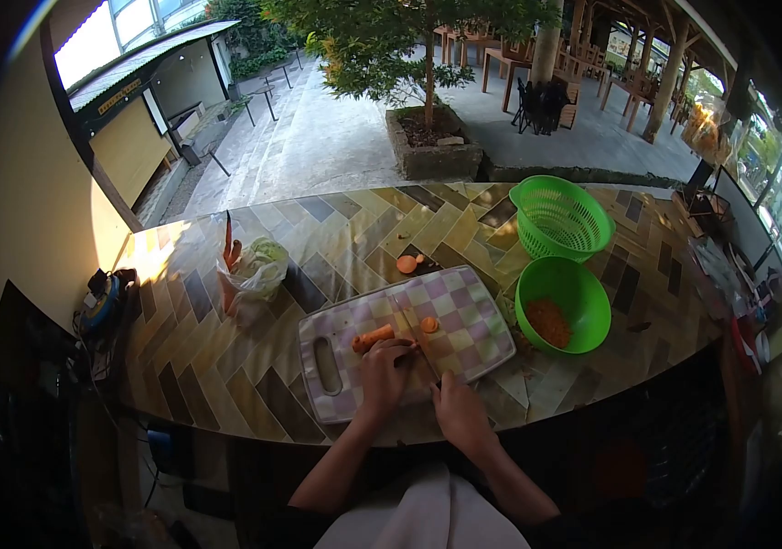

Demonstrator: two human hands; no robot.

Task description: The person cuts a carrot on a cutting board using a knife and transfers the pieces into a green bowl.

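A checkered cutting board (460, 297) with a handle slot lies on the counter. On it is a peeled orange carrot (369, 339). My left hand (384, 373) is closed, its curled fingers pressing on the carrot near its cut end. My right hand (460, 410) grips the handle of a kitchen knife (417, 337), whose blade points away across the board just right of the left fingertips. A cut carrot piece (428, 325) sits right of the blade. The fingers partly hide the carrot's near end.
A green bowl (589, 306) holds shredded orange food, with a green colander (560, 220) behind it. Carrot ends (407, 264) lie beyond the board. A plastic bag (261, 270) with cabbage and carrots stands left. Cables and devices (103, 306) sit at the left edge.
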